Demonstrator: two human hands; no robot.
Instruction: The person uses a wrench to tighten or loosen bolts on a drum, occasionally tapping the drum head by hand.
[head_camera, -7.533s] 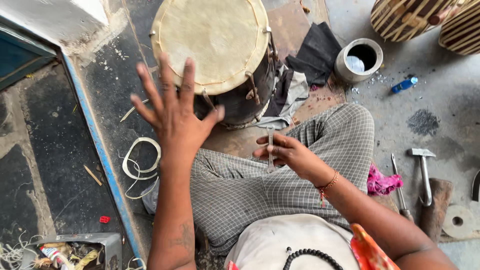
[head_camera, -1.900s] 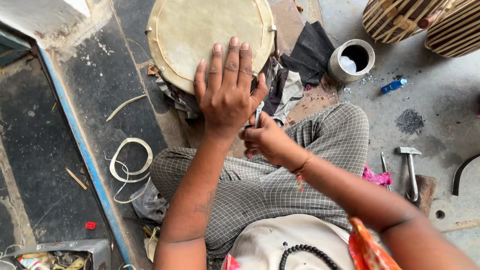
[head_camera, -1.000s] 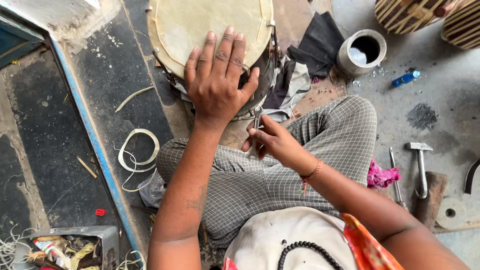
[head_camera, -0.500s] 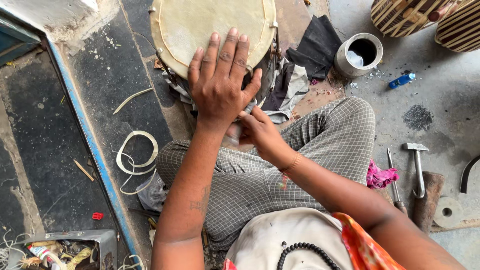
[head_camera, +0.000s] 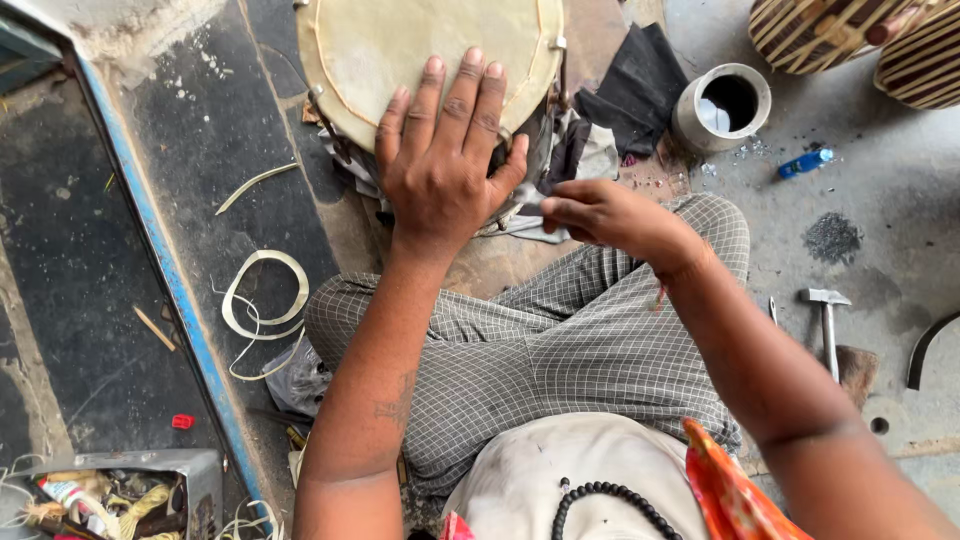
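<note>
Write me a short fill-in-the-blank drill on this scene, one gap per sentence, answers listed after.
1. The left hand lies flat on the pale skin of the ____.
2. The right hand pinches something small beside the drum, at its ____ edge.
3. The metal can stands on the floor, ____ of the drum.
4. By the right arm, on the floor, lies a ____.

Missing words: drum; near; right; hammer

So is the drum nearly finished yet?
Partly. The pale skin is already on the drum. The left hand presses its rim while the right hand pinches something small at its side. The hammer and loose strips lie unused, so it looks unfinished.
</note>
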